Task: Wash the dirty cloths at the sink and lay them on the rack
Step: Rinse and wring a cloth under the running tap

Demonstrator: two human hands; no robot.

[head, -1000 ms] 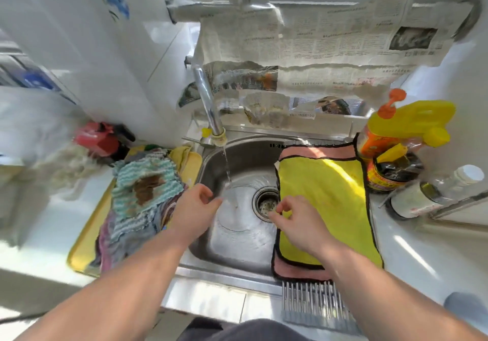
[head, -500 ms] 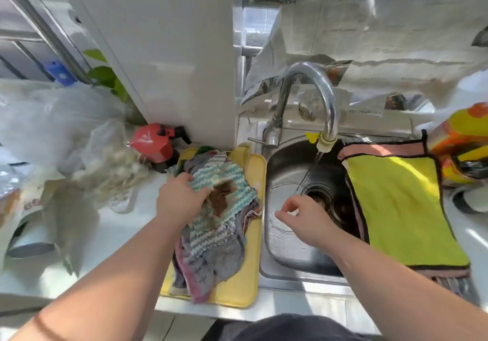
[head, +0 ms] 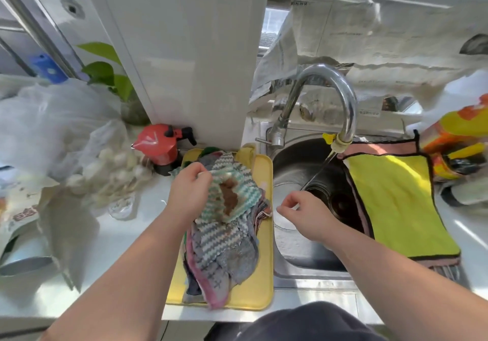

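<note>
My left hand [head: 188, 192] pinches the far edge of the top cloth [head: 232, 195], a teal-and-white striped knit with a brown stain at its centre. My right hand [head: 306, 214] hovers over the sink [head: 293, 161], fingers loosely curled and holding nothing. The cloth crowns a heap of crumpled cloths [head: 221, 253] on a yellow tray [head: 260, 282], which sits on the desk [head: 132, 235] beneath my left hand and just left of my right. I judge it soft, limp and light while dry, so one pinched edge should lift it. Wet, it will likely hang heavier and drip, so holding opposite edges suits rinsing. The tap [head: 348, 103] runs beyond my right hand. To that hand's right a yellow cloth [head: 396, 203] lies over what seems to be the rack [head: 446, 272].
</note>
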